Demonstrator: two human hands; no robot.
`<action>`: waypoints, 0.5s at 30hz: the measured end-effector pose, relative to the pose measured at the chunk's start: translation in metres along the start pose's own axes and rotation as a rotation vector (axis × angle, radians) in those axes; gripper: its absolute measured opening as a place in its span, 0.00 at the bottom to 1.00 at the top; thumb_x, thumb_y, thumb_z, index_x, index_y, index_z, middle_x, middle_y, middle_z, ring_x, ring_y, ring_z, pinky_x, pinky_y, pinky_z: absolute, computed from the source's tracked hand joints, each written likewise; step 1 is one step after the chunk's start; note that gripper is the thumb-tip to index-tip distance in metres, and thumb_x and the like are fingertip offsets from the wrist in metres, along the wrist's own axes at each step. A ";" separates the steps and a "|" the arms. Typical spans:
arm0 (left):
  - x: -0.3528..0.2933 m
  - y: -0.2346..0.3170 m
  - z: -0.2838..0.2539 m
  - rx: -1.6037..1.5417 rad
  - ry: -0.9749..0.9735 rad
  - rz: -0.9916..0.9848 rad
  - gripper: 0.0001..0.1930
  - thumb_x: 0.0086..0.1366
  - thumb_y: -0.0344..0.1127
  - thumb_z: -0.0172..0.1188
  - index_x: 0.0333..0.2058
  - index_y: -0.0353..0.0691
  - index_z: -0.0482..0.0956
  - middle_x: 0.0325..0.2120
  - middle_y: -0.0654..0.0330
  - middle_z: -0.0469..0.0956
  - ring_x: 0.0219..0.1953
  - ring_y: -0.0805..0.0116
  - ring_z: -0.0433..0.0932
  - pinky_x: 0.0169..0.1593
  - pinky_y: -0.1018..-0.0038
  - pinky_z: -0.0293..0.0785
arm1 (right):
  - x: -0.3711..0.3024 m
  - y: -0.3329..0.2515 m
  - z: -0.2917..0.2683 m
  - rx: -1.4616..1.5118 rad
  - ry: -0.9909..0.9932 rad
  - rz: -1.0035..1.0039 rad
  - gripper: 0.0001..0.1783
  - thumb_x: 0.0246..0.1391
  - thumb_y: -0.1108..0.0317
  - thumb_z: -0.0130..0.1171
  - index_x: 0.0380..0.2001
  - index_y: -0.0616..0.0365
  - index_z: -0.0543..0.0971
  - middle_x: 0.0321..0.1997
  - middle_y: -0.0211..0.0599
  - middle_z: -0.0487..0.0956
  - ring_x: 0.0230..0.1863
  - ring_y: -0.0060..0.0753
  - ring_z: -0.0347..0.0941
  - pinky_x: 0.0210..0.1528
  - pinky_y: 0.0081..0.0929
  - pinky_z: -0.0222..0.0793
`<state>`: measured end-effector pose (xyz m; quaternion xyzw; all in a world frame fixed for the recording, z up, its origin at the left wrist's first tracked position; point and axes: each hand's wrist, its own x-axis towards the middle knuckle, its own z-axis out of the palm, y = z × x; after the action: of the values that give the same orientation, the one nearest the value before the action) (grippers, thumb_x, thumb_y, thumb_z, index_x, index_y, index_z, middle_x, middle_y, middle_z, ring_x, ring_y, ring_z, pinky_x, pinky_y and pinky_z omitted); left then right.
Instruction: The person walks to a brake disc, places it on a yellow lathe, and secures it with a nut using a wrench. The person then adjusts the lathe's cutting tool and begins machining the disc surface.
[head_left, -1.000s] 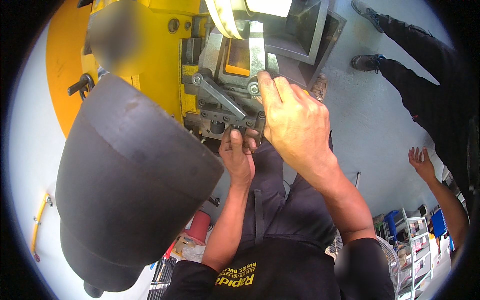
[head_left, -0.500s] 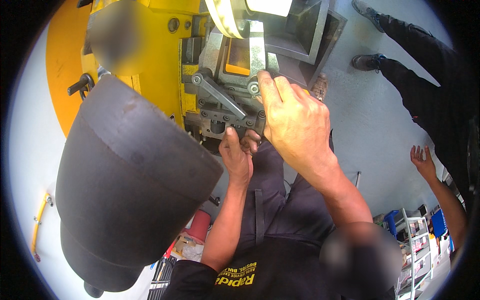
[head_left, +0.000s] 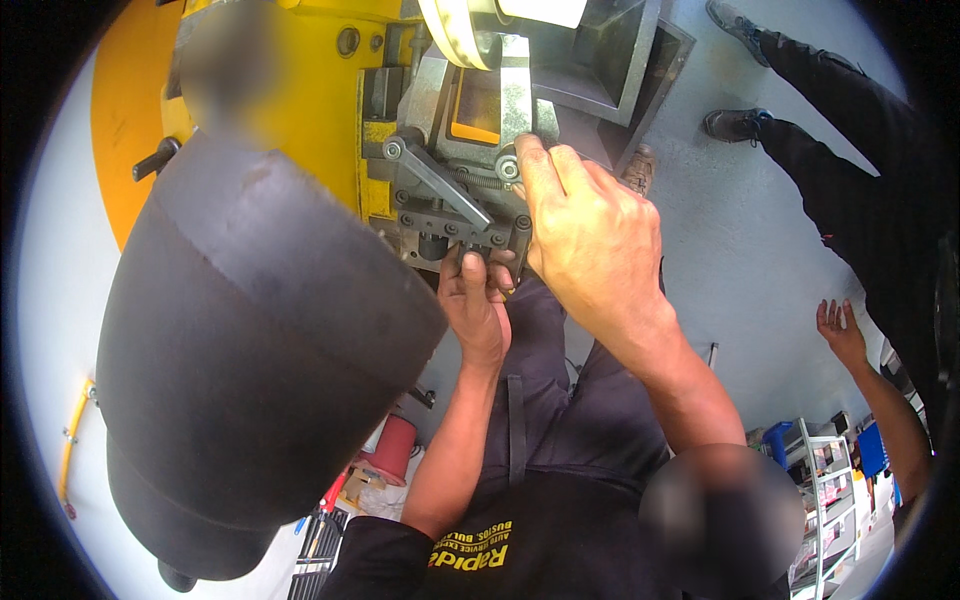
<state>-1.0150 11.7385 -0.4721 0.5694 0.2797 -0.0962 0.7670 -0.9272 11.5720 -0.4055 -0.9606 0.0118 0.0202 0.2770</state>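
Up close, the right hand [head_left: 590, 235] lies over the grey clamp block [head_left: 455, 185] on the yellow machine [head_left: 310, 90], fingers curled against its right side, fingertips by a bolt head [head_left: 508, 168]. Whether it grips anything I cannot tell. Below it, the left hand [head_left: 478, 300] reaches up under the block, fingers pinched on a small dark part there. A big black drum [head_left: 250, 370] fills the left

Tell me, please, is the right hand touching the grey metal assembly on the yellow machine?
Touching: the head view shows the right hand laid over the grey metal assembly, fingertips pressed against its round silver fitting.
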 end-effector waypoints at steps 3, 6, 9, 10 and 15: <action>0.000 0.001 0.000 0.032 0.009 -0.015 0.20 0.77 0.50 0.55 0.50 0.36 0.76 0.34 0.57 0.83 0.28 0.77 0.75 0.34 0.81 0.70 | 0.000 0.002 -0.001 -0.033 -0.030 -0.038 0.24 0.50 0.68 0.65 0.51 0.63 0.77 0.35 0.35 0.78 0.36 0.34 0.82 0.34 0.31 0.80; 0.002 0.003 -0.001 0.068 -0.005 -0.030 0.23 0.78 0.54 0.52 0.49 0.35 0.76 0.33 0.57 0.83 0.26 0.77 0.75 0.31 0.82 0.70 | 0.000 0.003 -0.001 -0.045 -0.049 -0.050 0.26 0.48 0.66 0.64 0.51 0.66 0.77 0.35 0.35 0.78 0.37 0.33 0.83 0.33 0.30 0.81; 0.003 0.004 -0.002 0.068 -0.016 -0.065 0.24 0.79 0.55 0.51 0.48 0.35 0.77 0.32 0.58 0.82 0.24 0.78 0.74 0.29 0.82 0.69 | 0.000 0.003 -0.001 -0.046 -0.048 -0.050 0.26 0.49 0.66 0.64 0.51 0.66 0.77 0.35 0.35 0.78 0.37 0.33 0.83 0.32 0.30 0.81; 0.003 0.005 -0.002 0.063 -0.017 -0.081 0.25 0.79 0.56 0.50 0.48 0.35 0.77 0.31 0.58 0.82 0.24 0.78 0.74 0.29 0.82 0.69 | 0.000 0.003 0.000 -0.048 -0.047 -0.052 0.26 0.49 0.66 0.64 0.51 0.66 0.77 0.34 0.35 0.78 0.37 0.33 0.83 0.32 0.30 0.81; 0.001 0.003 -0.001 -0.036 -0.006 -0.067 0.21 0.78 0.52 0.53 0.50 0.36 0.75 0.34 0.58 0.83 0.27 0.78 0.75 0.32 0.82 0.69 | 0.000 0.000 -0.001 -0.019 -0.025 -0.013 0.22 0.52 0.69 0.65 0.52 0.61 0.78 0.34 0.35 0.77 0.35 0.36 0.81 0.34 0.33 0.79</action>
<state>-1.0129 11.7405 -0.4699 0.5456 0.2981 -0.1182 0.7743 -0.9275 11.5712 -0.4049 -0.9629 0.0017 0.0307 0.2681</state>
